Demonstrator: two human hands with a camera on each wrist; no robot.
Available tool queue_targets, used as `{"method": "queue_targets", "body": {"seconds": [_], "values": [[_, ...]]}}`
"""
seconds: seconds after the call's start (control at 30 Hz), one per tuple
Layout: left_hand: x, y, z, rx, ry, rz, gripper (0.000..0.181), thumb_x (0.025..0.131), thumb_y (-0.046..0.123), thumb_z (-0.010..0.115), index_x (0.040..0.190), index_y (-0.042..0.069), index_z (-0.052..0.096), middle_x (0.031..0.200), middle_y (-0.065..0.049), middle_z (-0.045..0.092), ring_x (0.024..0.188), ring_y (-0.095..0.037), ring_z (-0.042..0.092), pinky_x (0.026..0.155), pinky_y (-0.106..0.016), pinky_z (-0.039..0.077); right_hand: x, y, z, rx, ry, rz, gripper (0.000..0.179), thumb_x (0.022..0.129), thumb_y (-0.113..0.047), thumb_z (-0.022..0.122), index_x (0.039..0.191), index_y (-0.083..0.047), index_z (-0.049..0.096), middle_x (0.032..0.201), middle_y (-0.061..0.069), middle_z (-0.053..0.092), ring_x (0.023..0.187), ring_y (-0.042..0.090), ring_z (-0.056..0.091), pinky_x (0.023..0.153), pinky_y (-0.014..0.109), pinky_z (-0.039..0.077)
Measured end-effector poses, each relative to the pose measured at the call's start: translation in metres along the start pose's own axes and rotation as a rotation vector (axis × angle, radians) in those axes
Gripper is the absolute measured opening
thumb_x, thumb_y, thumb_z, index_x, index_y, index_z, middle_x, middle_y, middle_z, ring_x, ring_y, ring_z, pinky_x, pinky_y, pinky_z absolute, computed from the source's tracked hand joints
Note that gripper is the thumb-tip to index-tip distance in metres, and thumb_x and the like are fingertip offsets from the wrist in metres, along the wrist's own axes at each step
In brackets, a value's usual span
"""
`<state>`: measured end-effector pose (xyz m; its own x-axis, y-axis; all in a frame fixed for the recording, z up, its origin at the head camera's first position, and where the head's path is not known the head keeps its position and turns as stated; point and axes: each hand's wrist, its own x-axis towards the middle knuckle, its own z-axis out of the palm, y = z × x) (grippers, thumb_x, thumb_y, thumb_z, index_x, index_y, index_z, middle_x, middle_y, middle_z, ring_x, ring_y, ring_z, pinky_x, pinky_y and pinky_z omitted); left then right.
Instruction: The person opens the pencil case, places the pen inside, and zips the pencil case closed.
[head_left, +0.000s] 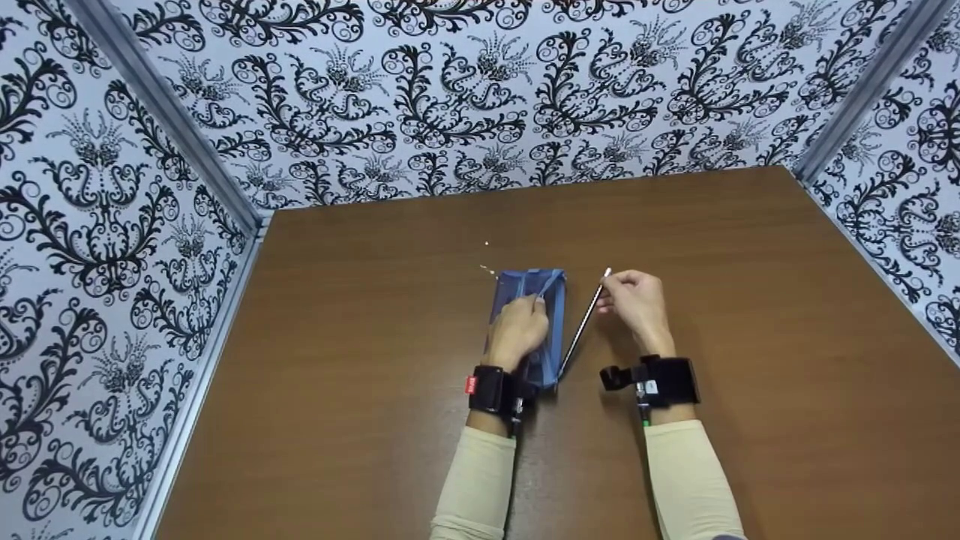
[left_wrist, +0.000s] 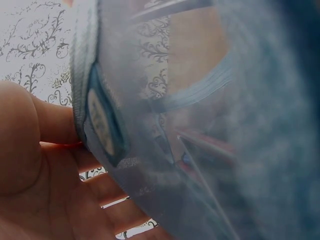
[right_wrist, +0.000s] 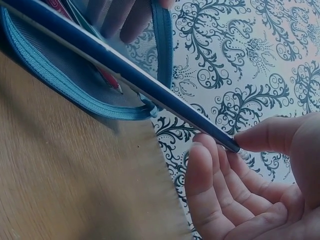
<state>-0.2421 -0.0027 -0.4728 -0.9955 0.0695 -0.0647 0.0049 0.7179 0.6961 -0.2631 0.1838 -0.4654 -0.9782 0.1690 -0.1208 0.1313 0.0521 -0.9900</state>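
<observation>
A blue mesh pencil case point(head_left: 558, 322) with a zip lies on the table, its opening held apart. My left hand point(head_left: 519, 330) grips the edge of the case, thumb on one side of the mesh and fingers on the other in the left wrist view. My right hand point(head_left: 636, 300) pinches the top end of a long striped pencil point(head_left: 583, 327) between thumb and fingertips. The pencil slants down to the case's near right corner; in the right wrist view it crosses in front of the zip opening. Through the mesh shows a red pencil point(right_wrist: 111, 80).
Tiny pale bits point(head_left: 487, 268) lie on the brown table point(head_left: 360, 322) just beyond the case. Patterned panels point(head_left: 465, 97) stand behind and at both sides, joined by grey metal posts point(head_left: 172, 112). Each wrist wears a black strap point(head_left: 671, 381).
</observation>
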Motion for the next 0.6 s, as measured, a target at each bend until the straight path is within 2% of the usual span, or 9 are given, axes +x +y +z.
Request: {"method": "queue_targets", "body": {"seconds": [0.1,0.17,0.27,0.43,0.6], "values": [[0.0001,-0.0005,0.0000,-0.016,-0.004,-0.002,0.037,0.105,0.030,0.037,0.096,0.010,0.066,0.100,-0.013,0.070,0.094,-0.031,0.067,0.081,-0.050,0.052,0.0010,0.0007,0.0000,-0.005,0.007,-0.001,0.022,0.096,-0.005,0.056,0.105,0.015,0.058,0.067,0.002,0.066,0.055,0.011,0.065,0.059,0.027,0.060],[-0.0001,-0.0005,-0.0001,-0.028,-0.010,-0.003,0.036,0.105,0.030,0.037,0.093,0.011,0.065,0.094,-0.012,0.067,0.088,-0.029,0.065,0.078,-0.048,0.052,0.0014,0.0014,-0.0003,-0.010,0.010,0.000,0.021,0.096,-0.005,0.056,0.104,0.014,0.058,0.067,0.002,0.066,0.056,0.011,0.065,0.059,0.027,0.059],[-0.0003,-0.0007,-0.0001,-0.033,-0.016,-0.006,0.036,0.105,0.030,0.037,0.096,0.010,0.066,0.092,-0.011,0.066,0.085,-0.027,0.064,0.076,-0.046,0.052,0.0015,0.0023,-0.0011,-0.014,0.012,0.005,0.018,0.095,-0.005,0.056,0.102,0.011,0.059,0.069,0.002,0.067,0.057,0.010,0.065,0.060,0.027,0.059],[-0.0003,-0.0010,0.0001,-0.027,-0.005,-0.001,0.038,0.105,0.030,0.037,0.108,0.009,0.069,0.100,-0.012,0.068,0.090,-0.028,0.065,0.080,-0.048,0.052,0.0013,0.0023,-0.0020,-0.007,0.021,-0.003,0.016,0.095,-0.005,0.056,0.101,0.009,0.059,0.070,0.003,0.067,0.058,0.011,0.066,0.060,0.028,0.060],[0.0001,-0.0009,-0.0001,-0.026,0.000,0.004,0.037,0.105,0.030,0.037,0.102,0.010,0.068,0.097,-0.012,0.067,0.089,-0.028,0.065,0.079,-0.049,0.052,0.0019,0.0015,-0.0024,-0.004,0.029,-0.011,0.017,0.095,-0.004,0.056,0.102,0.011,0.059,0.072,0.004,0.068,0.057,0.011,0.066,0.061,0.029,0.060]]}}
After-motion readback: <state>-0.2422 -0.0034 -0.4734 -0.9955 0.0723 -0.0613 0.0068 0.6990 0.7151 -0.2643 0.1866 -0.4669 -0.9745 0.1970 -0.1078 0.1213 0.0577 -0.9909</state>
